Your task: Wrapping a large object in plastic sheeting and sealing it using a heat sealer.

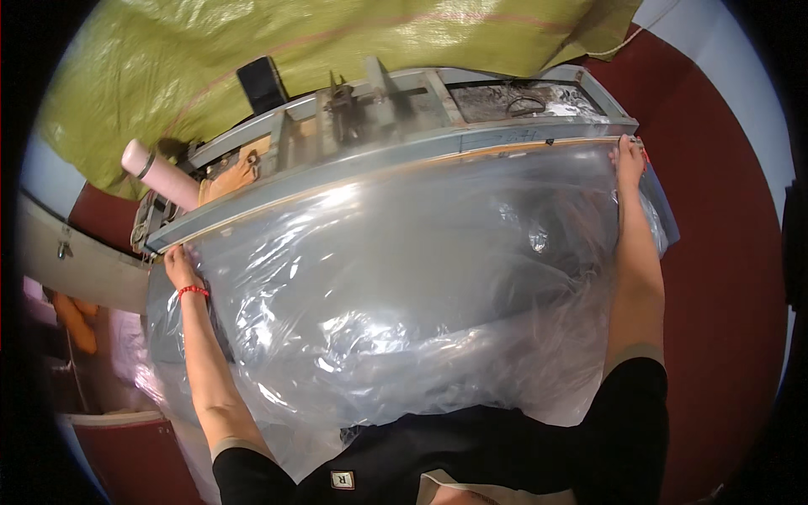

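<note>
A wide sheet of clear plastic film [404,244] lies stretched and wrinkled in front of me, hanging toward my body. My left hand [179,268], with a red bead bracelet [193,291] at the wrist, pinches the film's far left corner. At the far right corner my right hand [629,162] has its fingers closed on the same film. Between the hands, the film's far edge runs along a long grey metal bar [353,169] with an orange-brown strip on its near side. Both hands are at the bar's ends, and their fingertips are partly hidden.
Behind the bar stands a metal frame [438,97] with crosspieces. A dark phone [262,85], a pink cylindrical bottle [160,175] and an orange cloth [229,180] are around it. A yellow-green woven sheet [337,38] covers the back. A cabinet [80,248] is at the left.
</note>
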Demonstrator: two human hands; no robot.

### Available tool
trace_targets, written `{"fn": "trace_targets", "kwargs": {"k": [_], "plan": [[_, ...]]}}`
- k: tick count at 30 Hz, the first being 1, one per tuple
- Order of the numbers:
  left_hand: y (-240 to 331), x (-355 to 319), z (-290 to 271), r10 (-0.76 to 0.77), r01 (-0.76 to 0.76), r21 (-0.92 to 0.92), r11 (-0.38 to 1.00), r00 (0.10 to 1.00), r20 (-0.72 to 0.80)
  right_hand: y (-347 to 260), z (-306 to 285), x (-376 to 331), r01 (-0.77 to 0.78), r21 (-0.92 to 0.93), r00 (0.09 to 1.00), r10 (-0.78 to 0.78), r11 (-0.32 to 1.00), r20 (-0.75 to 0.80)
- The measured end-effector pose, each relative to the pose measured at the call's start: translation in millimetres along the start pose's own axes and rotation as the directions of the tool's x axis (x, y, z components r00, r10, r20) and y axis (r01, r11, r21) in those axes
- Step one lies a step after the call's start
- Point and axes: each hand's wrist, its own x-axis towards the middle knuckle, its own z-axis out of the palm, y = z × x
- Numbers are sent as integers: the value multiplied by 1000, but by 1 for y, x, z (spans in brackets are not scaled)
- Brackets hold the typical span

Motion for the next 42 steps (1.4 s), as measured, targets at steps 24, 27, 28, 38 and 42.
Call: {"fn": "trace_targets", "kwargs": {"k": [24,27,28,38,42], "plan": [[207,-219,-86,219,-538,314,782,709,671,-271,239,-444,219,437,-86,-429,873,899],[169,-210,-134,-156,-492,455,742,533,831,-249,227,-438,181,417,-60,-413,891,909],[148,-214,-159,-263,-492,498,714,472,842,-240,221,-423,145,288,8,-292,947,956],[12,-250,-275,-694,-439,739,512,295,656,28,-140,-34,304,-402,908,-134,864,398],[64,-134,-312,-708,-456,865,207,541,454,55,-255,14,367,-663,930,-262,652,257]]}}
